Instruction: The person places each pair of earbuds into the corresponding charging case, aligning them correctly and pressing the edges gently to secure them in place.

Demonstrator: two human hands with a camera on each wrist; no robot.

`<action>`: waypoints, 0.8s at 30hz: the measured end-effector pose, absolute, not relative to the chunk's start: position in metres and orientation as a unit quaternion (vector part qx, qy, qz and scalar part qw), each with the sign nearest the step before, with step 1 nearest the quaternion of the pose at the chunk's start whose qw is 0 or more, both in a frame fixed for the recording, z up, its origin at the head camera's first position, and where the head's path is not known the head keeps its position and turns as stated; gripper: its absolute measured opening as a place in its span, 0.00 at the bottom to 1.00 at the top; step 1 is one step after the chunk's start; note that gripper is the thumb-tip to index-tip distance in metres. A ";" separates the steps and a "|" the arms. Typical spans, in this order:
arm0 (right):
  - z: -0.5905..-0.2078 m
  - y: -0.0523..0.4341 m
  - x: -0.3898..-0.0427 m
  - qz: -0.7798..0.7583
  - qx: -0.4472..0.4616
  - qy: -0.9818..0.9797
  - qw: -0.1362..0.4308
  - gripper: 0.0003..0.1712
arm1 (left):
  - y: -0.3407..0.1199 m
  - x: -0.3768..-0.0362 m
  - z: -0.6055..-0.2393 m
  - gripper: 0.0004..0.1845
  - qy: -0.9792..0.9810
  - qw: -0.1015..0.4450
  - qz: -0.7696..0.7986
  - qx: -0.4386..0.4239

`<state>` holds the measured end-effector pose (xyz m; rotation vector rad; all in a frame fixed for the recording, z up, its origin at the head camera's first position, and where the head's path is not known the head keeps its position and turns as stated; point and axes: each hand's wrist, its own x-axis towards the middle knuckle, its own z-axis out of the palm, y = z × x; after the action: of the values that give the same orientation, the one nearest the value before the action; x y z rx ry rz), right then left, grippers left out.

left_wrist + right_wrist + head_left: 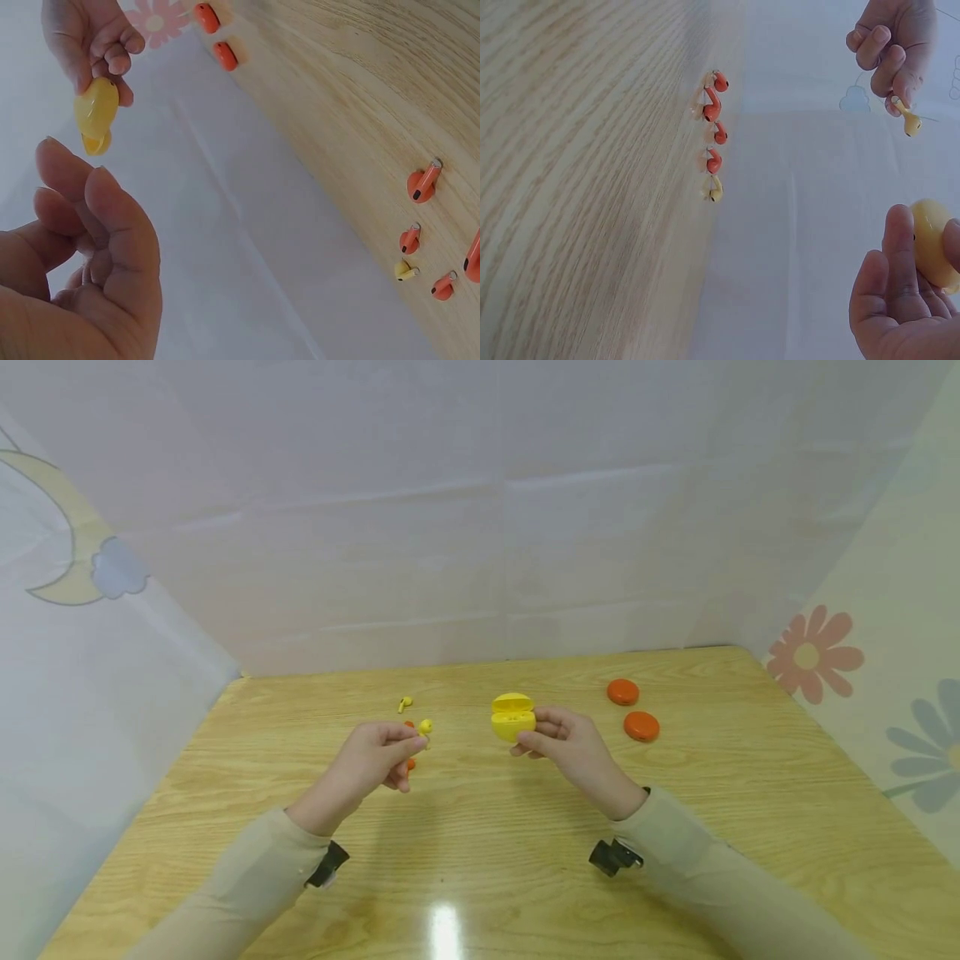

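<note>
Left hand (375, 764): fingers pinch a yellow earbud (425, 727) (lifted off the surface (525, 860)).
Right hand (570, 747): fingers curl round the open yellow case (513, 717).

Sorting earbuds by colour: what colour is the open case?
Yellow; the open case, held by the right hand, shows best in the head view.

orange earbuds (409, 752) mostly hidden behind left hand (371, 762)
</note>
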<state>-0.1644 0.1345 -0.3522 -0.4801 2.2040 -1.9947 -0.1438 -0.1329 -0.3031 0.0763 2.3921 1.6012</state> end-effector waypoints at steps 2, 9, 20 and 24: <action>-0.352 0.134 -0.164 -0.663 -0.157 0.729 0.066 0.20 | -0.132 -0.144 -0.303 0.17 0.823 0.131 0.552 0.024; -0.352 0.132 -0.163 -0.660 -0.155 0.732 0.063 0.20 | -0.126 -0.144 -0.304 0.15 0.824 0.117 0.554 0.028; -0.351 0.129 -0.163 -0.657 -0.164 0.733 0.059 0.20 | -0.114 -0.145 -0.307 0.12 0.821 0.081 0.564 0.018; -0.351 0.128 -0.163 -0.656 -0.165 0.734 0.056 0.20 | -0.109 -0.145 -0.308 0.14 0.818 0.063 0.571 0.024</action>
<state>-0.1633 0.1276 -0.3515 -0.5013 2.2280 -1.9911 -0.1449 -0.1092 -0.3079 0.0717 2.4721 1.7242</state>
